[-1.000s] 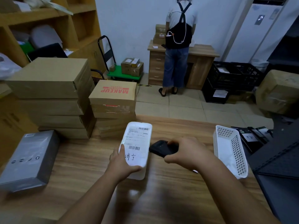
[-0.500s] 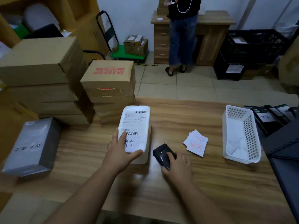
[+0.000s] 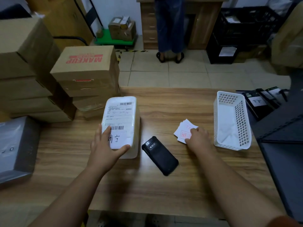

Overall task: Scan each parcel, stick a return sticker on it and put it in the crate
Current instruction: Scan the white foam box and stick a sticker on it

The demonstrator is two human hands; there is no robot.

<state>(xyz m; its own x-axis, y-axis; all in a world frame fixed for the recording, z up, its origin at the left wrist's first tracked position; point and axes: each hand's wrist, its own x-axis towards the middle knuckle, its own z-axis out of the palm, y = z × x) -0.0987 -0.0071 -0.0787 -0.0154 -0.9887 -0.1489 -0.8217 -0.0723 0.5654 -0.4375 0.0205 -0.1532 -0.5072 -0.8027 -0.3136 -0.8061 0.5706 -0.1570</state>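
Parcel lies flat on the desk, label up, just in front of the MAKEUP box. My left hand grips its near end, fingers spread over the label, thumb hooked round the near corner. Scanner lies face down on the desk between my hands, touching neither.

My right hand is on the sticker stack, fingers curled on its near edge; can't tell if I've pinched one sheet or several.

Risks:
- Stack is loose and fanned, so I could lift two stickers at once or scatter the rest toward the white basket.
- Sticker landing over a barcode would kill any rescan.
- My left fingers cover the lower barcode area, little clear space there.

Versus half a second ago: right hand left the scanner and moved to the stickers. Parcel and left hand unchanged.
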